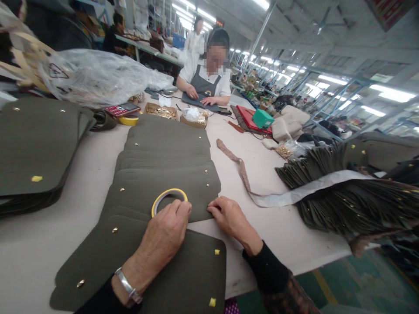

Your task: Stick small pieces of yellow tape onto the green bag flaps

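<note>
My left hand (168, 229), with a metal band at its wrist, grips a roll of yellow tape (156, 203) over the dark olive panels. At the right edge of the same panels, my right hand (231, 218) has thumb and forefinger pinched together; anything between them is too small to make out. Overlapping olive panels (170, 152) run away from me in a row, with gold studs (114, 230) near their edges. The nearest panel (196, 274) carries small yellow tape pieces (217, 252) along its right side.
Stacked olive panels (39, 144) lie on the left, and a fanned pile (353, 205) with a pale strap (294, 196) on the right. Farther back are a plastic bag (98, 74), a box of gold parts (160, 111), a green box (262, 118) and a co-worker (206, 83).
</note>
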{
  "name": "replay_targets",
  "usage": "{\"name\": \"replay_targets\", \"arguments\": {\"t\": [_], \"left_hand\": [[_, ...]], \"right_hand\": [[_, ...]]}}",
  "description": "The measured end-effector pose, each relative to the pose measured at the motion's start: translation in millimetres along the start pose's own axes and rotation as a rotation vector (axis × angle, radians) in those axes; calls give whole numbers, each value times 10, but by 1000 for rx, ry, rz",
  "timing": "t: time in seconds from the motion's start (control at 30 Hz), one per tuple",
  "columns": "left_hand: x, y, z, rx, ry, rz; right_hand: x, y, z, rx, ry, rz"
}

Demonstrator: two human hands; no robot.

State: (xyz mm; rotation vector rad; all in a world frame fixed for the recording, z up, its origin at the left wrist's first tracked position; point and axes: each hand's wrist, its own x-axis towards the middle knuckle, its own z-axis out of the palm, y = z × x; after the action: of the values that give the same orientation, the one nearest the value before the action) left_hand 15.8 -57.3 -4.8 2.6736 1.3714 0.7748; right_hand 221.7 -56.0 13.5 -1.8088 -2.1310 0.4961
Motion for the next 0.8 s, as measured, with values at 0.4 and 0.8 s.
{"name": "replay_targets", "arguments": {"t": [0.4,0.8], "left_hand": [[-101,-9,-120,-247,145,150],[-204,139,-218,-154,86,138]], "right_hand": [[-299,-338,-111,423,208,-257],[-372,-364,73,197,311,-536]]}}
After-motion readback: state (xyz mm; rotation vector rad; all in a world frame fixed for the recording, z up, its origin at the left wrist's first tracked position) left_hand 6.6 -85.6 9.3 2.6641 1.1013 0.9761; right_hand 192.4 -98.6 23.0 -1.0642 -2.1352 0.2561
